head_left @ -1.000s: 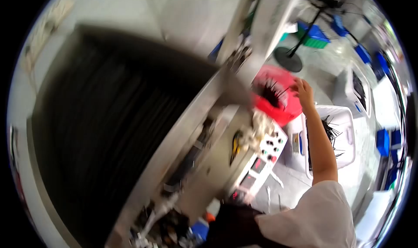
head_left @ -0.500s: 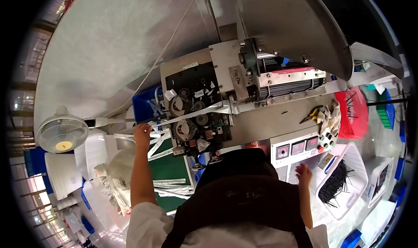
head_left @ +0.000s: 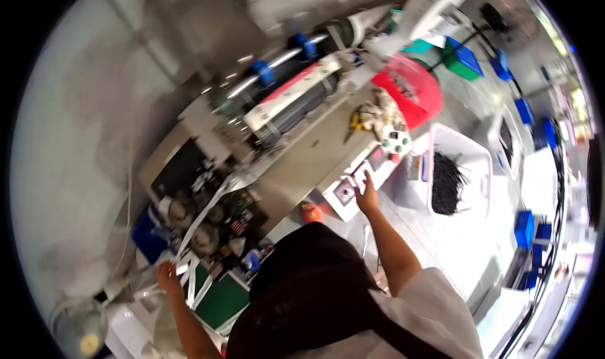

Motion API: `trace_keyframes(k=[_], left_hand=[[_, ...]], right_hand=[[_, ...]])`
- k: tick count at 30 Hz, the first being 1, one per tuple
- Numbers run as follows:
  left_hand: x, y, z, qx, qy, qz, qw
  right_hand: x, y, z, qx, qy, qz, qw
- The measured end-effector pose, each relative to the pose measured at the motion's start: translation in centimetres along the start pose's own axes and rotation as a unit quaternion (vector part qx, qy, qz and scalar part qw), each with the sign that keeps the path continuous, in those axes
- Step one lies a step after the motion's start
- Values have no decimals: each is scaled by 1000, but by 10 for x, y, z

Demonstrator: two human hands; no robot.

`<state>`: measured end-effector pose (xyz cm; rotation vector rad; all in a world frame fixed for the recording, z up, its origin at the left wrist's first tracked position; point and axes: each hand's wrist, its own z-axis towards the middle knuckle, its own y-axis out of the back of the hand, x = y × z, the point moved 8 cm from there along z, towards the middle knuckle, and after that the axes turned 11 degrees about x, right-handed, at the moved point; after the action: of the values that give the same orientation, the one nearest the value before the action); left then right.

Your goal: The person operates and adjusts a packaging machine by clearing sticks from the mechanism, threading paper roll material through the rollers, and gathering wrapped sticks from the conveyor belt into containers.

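Observation:
My left hand [head_left: 167, 277] is at the lower left with its fingers closed on the end of a long whitish strip [head_left: 200, 219]. That strip slants up across the open mechanism of a metal machine [head_left: 287, 176]. Round reels [head_left: 205, 238] sit on the mechanism beside the strip. My right hand [head_left: 367, 197] is stretched out in front of the machine's control panel [head_left: 345, 191], its fingers apart and holding nothing. Whether a fingertip touches the panel I cannot tell. Motion blurs the view.
Yellow-handled pliers [head_left: 357, 122] and a crumpled cloth [head_left: 386, 110] lie on the machine top. Beyond them hangs a red bag [head_left: 416, 101]. A white bin [head_left: 481, 170] holds thin black pieces. More strips lie over a green surface [head_left: 224, 300]; a fan [head_left: 77, 327] stands lower left.
The view has swung right and tilted. My right hand has risen from beside the white bin to the front of the control panel. My left hand remains at the strip's end.

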<state>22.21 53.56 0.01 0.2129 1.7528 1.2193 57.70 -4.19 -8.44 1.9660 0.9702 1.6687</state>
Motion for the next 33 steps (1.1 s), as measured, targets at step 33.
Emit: trace_keyframes(k=[33], left_hand=[[-31, -3, -3, -63, 83, 116, 988]], right_hand=[[-73, 47, 111, 42, 46, -174, 983]])
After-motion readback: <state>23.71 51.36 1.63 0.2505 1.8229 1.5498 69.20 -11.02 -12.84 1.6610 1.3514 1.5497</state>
